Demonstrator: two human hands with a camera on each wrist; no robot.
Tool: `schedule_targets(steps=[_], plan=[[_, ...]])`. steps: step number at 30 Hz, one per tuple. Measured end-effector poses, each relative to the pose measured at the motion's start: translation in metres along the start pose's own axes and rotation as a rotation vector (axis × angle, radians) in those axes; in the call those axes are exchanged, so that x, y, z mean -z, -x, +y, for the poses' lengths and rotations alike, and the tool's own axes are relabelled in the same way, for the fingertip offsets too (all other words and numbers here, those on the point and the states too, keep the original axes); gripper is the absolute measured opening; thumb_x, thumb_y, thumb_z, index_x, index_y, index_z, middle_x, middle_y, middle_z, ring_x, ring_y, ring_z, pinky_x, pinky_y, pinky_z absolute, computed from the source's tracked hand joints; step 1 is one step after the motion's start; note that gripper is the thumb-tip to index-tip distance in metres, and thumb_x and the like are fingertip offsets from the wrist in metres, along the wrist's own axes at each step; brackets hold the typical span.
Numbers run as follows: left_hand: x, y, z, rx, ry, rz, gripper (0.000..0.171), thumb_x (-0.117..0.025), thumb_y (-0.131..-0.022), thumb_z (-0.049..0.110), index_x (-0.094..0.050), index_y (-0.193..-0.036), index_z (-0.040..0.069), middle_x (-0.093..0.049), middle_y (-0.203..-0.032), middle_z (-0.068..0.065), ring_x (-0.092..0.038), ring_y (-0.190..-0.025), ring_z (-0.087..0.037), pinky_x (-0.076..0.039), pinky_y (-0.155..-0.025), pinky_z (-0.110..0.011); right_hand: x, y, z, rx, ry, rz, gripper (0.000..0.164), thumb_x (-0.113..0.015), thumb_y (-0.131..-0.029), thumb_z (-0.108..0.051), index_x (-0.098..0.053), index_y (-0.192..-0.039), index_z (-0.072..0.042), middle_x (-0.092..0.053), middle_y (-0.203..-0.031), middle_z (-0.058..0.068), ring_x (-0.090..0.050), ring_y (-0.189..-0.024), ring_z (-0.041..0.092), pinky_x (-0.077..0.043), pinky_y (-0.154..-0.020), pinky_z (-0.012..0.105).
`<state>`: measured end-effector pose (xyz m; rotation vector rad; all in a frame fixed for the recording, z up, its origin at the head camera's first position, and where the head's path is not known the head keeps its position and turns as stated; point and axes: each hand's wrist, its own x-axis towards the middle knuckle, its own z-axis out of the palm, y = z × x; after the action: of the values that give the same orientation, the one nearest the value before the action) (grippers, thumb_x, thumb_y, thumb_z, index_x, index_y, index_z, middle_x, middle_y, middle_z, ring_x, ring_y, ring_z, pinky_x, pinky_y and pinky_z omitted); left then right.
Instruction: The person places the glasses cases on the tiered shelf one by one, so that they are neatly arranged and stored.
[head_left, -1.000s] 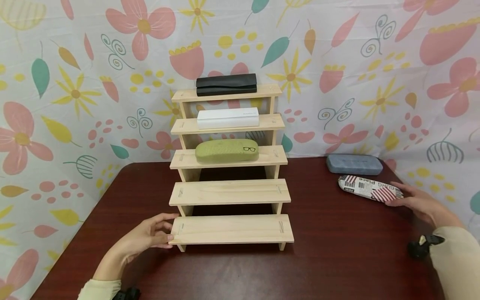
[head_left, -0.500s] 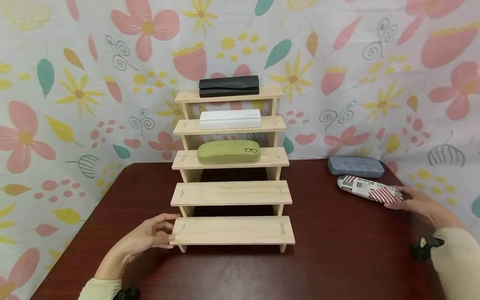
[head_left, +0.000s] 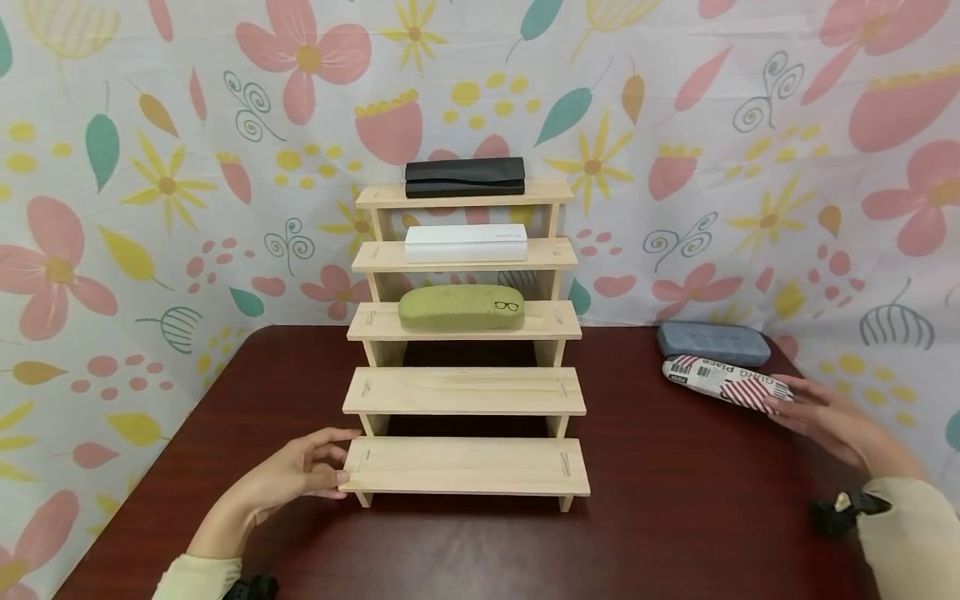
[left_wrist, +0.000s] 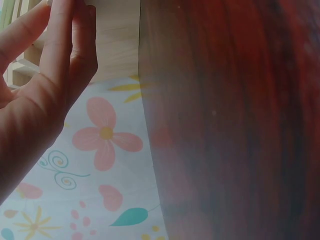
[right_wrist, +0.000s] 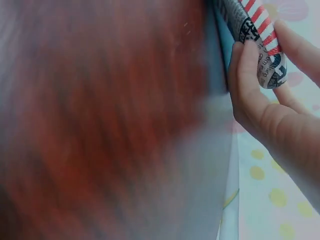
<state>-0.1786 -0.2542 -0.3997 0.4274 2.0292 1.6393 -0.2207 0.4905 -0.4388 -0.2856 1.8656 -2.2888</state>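
Observation:
A tiered wooden display stand [head_left: 465, 463] rises in steps at the middle of the table. My left hand [head_left: 288, 477] grips the left end of its lowest step, thumb at the front corner and fingertips near the back one. Over at the right, my right hand [head_left: 843, 427] holds a glasses case [head_left: 723, 382] with newsprint lettering and red stripes by its right end. In the right wrist view the case [right_wrist: 272, 65] sits between thumb and fingers. Just behind it lies a blue-grey glasses case [head_left: 712, 343]. The left wrist view cuts off the left fingertips.
On the upper steps rest a black case [head_left: 465, 177], a white box [head_left: 465, 243] and a green glasses case [head_left: 457, 308] with a spectacles drawing. The dark reddish table [head_left: 675, 500] meets a flower-printed cloth [head_left: 600, 50] behind and at the sides.
My right hand has shifted the newsprint case slightly left. My left hand stays at the stand. The head view has tilted a little.

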Motion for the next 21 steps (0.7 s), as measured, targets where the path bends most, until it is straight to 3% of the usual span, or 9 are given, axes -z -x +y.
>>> schedule_targets(steps=[5, 15, 21], plan=[[-0.001, 0.0, 0.001, 0.003, -0.009, 0.003, 0.064, -0.065, -0.091, 0.005, -0.029, -0.142, -0.01, -0.055, -0.109, -0.019, -0.064, -0.093, -0.028, -0.058, -0.079, -0.042, -0.007, -0.001, -0.005, 0.049, -0.153, -0.048, 0.049, -0.037, -0.094, 0.02, -0.064, -0.12, -0.012, -0.062, -0.111, 0.002, -0.066, -0.099, 0.019, -0.056, -0.085, 0.034], [-0.001, 0.0, 0.001, 0.015, -0.002, 0.007, 0.066, -0.066, -0.091, 0.006, -0.029, -0.142, -0.01, -0.055, -0.109, -0.019, -0.064, -0.093, -0.028, -0.058, -0.08, -0.043, -0.028, -0.005, -0.013, 0.087, -0.215, -0.029, 0.048, -0.036, -0.093, 0.021, -0.065, -0.12, -0.006, -0.066, -0.111, 0.008, -0.068, -0.096, 0.024, -0.056, -0.084, 0.035], [0.0, 0.0, 0.0, 0.003, -0.012, -0.001, 0.065, -0.065, -0.091, 0.006, -0.029, -0.142, -0.011, -0.056, -0.108, -0.019, -0.063, -0.094, -0.028, -0.058, -0.08, -0.042, -0.044, -0.006, -0.022, 0.104, -0.218, -0.023, 0.047, -0.036, -0.094, 0.02, -0.063, -0.122, -0.006, -0.063, -0.115, 0.004, -0.066, -0.099, 0.022, -0.056, -0.086, 0.034]])
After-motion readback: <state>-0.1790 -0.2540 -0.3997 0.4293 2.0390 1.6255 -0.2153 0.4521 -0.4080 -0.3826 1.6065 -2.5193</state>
